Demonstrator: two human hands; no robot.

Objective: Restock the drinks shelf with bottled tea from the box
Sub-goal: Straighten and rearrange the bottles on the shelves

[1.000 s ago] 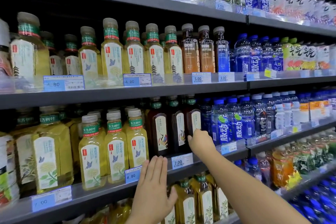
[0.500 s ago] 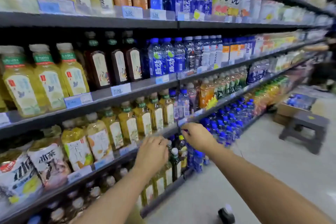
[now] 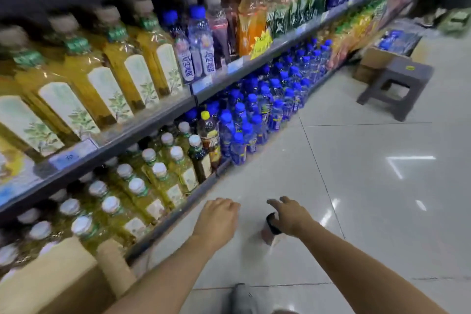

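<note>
**Hands low over floor by bottom shelf**

Cardboard box (image 3: pixel 63 278) nearest me, against the bottom shelf (image 3: pixel 178 214). My left hand (image 3: pixel 216 219) is empty, fingers curled loosely, just off the shelf edge. My right hand (image 3: pixel 290 214), fingers spread, hovers over a dark-capped bottle (image 3: pixel 270 228) on the floor (image 3: pixel 356 186); contact unclear, blurred. Yellow tea bottles (image 3: pixel 142 194) fill the shelf. Grey stool (image 3: pixel 397 84) far beyond.

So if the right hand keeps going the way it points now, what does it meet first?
Probably the dark-capped bottle standing on the floor: the right hand hovers open just over its cap, fingers spread. Blur hides the exact gap.
</note>
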